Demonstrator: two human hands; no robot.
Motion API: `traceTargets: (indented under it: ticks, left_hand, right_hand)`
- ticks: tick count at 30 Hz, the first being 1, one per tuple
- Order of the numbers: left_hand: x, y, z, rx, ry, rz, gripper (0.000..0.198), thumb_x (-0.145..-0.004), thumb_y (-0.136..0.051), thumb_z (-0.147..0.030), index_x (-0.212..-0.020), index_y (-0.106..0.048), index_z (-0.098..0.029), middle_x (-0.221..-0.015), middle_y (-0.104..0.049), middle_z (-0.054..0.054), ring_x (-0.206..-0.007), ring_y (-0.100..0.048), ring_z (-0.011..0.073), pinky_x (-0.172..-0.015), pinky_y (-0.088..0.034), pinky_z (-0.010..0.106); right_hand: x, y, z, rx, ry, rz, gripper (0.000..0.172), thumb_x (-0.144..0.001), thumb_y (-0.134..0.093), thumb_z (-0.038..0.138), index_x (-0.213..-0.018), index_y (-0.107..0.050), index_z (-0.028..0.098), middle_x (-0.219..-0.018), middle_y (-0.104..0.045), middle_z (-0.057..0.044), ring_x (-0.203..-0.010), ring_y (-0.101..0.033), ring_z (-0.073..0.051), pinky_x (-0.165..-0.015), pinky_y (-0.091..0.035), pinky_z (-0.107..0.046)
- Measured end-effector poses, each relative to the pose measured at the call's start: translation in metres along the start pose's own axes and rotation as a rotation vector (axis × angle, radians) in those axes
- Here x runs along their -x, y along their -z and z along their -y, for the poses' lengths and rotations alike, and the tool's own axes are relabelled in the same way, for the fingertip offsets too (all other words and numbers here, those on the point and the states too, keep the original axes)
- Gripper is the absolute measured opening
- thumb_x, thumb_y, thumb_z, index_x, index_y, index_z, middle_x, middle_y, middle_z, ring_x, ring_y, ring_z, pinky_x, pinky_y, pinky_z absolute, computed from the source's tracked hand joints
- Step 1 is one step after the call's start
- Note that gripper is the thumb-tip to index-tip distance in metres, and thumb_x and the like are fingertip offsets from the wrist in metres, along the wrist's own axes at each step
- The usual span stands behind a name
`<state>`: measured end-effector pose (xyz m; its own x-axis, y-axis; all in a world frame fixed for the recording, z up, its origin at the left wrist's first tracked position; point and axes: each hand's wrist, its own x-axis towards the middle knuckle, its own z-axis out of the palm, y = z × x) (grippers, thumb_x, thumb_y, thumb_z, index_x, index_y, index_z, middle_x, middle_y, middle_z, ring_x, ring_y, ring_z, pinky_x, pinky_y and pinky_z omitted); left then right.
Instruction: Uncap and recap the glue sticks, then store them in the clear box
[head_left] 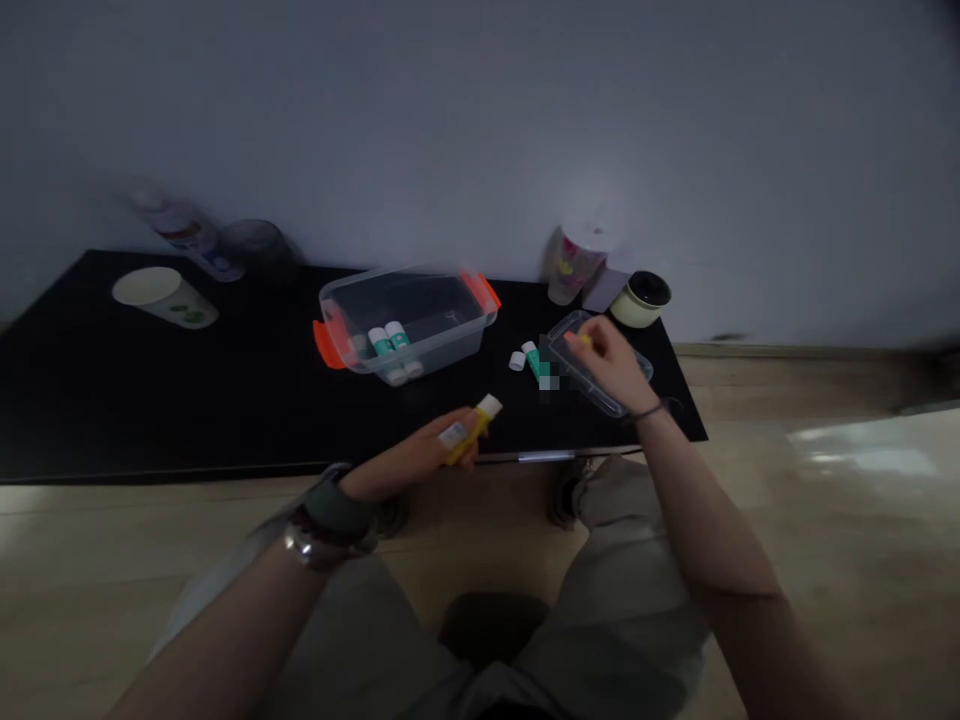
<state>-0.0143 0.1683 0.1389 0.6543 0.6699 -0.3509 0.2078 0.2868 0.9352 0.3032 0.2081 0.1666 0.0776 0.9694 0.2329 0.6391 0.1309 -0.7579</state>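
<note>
My left hand (pixel 420 460) is closed around a yellow glue stick (pixel 472 428) with a white end, held over the front edge of the black table (pixel 150 400). My right hand (pixel 611 360) rests over a clear plastic lid (pixel 559 345) and pinches a small yellow cap (pixel 583 341). A green glue stick (pixel 534 358) and a white cap (pixel 517 361) lie just left of the lid. A clear bin with orange latches (pixel 409 320) holds two green glue sticks (pixel 390 342).
A tipped paper cup (pixel 165 296) lies at the far left, with a bottle (pixel 184 235) and a dark jar (pixel 255 245) behind it. A patterned cup (pixel 574 262), a small box and a cream tape roll (pixel 640 298) stand at the back right by the wall.
</note>
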Motion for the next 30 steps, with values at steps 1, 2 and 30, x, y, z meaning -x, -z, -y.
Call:
traceTargets:
  ticks: [1,2,30]
  left_hand:
    - [-0.011,0.004,0.004,-0.16,-0.007,-0.125,0.049,-0.093,-0.045,-0.068,-0.086,-0.057,-0.021,-0.073,-0.059,0.002,-0.066,-0.053,0.0163,-0.065,-0.043,0.029]
    - [-0.021,0.008,0.007,-0.32,0.019,-0.225,0.044,-0.095,-0.044,-0.062,-0.089,-0.057,-0.021,-0.077,-0.061,0.003,-0.071,-0.056,0.0182,-0.069,-0.044,0.031]
    - [-0.106,0.031,0.027,-1.272,0.084,-0.567,0.036,-0.099,-0.046,-0.032,-0.118,-0.065,-0.009,-0.119,-0.061,0.026,-0.119,-0.051,0.0412,-0.089,-0.037,0.047]
  right_hand:
    - [0.0,-0.013,-0.003,0.112,0.004,0.083,0.021,-0.091,-0.057,0.042,-0.092,-0.056,0.021,-0.078,-0.058,0.001,-0.069,-0.054,-0.015,-0.064,-0.043,-0.026]
    - [0.0,-0.027,-0.005,0.216,0.008,0.164,0.02,-0.091,-0.059,0.038,-0.097,-0.058,0.019,-0.083,-0.063,-0.001,-0.074,-0.057,-0.017,-0.069,-0.044,-0.027]
    - [-0.022,-0.117,0.005,0.769,0.203,0.304,0.032,-0.101,-0.047,0.028,-0.126,-0.062,0.015,-0.12,-0.065,-0.015,-0.111,-0.054,-0.027,-0.09,-0.042,-0.035]
